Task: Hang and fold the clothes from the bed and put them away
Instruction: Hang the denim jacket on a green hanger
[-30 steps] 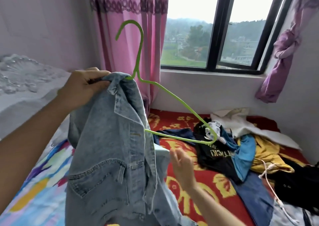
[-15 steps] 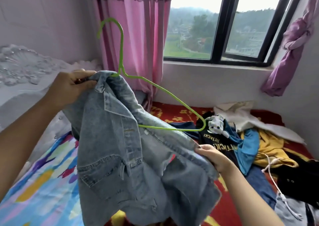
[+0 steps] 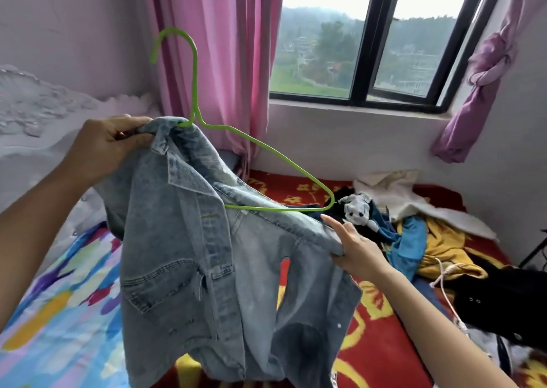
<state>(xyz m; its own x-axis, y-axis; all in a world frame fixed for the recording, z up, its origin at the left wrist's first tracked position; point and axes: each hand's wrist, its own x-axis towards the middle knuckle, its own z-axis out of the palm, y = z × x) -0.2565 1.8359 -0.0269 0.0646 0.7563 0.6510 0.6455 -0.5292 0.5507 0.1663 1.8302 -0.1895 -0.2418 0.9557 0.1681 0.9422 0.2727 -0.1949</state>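
Note:
A light blue denim jacket [image 3: 189, 257] hangs in front of me over the bed. My left hand [image 3: 103, 145] grips its collar together with the neck of a green wire hanger [image 3: 266, 151]. The hanger's left arm is hidden inside the jacket; its right arm and bottom wire stick out bare. My right hand [image 3: 355, 248] holds the jacket's other front edge stretched out to the right, just below the hanger's right tip, index finger extended. A heap of clothes [image 3: 414, 239] in black, blue, yellow and white lies on the bed at right.
The bed has a red flowered blanket [image 3: 370, 307] and a colourful sheet [image 3: 59, 313] at left. A small grey plush toy [image 3: 358, 210] lies on the heap, with a white cord [image 3: 444, 284] near it. Pink curtains [image 3: 219, 62] and a window [image 3: 370, 47] are behind.
My right hand went from open under the hanger to gripping the jacket's front edge and pulled it out to the right and up toward the hanger's tip. The left hand kept hold.

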